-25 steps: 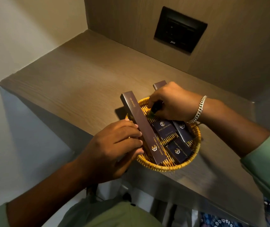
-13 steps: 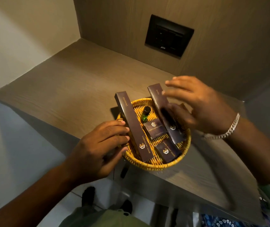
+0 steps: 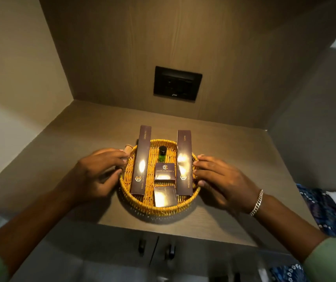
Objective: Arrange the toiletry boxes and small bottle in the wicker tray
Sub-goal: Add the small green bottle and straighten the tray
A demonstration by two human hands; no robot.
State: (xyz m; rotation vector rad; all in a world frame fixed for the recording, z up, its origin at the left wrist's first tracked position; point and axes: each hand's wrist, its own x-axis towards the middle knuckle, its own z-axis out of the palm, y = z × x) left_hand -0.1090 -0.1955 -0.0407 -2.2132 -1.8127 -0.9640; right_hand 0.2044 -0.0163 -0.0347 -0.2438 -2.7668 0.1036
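A round wicker tray (image 3: 159,209) sits near the front edge of a wooden shelf. Inside, a long brown box (image 3: 141,159) lies along the left and a second long brown box (image 3: 184,162) along the right, both poking past the far rim. Between them stands a small green bottle (image 3: 162,154) with a black cap, then a small square box (image 3: 165,172), then another square box (image 3: 165,196) nearest me. My left hand (image 3: 100,174) touches the tray's left rim with fingers spread. My right hand (image 3: 222,180), with a silver bracelet, touches the right rim.
The shelf (image 3: 234,159) is a wood-grain niche with walls behind and at both sides. A black switch panel (image 3: 177,83) is set in the back wall. Two cabinet handles (image 3: 155,249) show below the shelf's front edge. Patterned blue fabric (image 3: 325,212) lies at the right.
Both hands let go of the boxes and bottle and moved to the tray's opposite rims. The long boxes now lie parallel, and the view faces the tray squarely.
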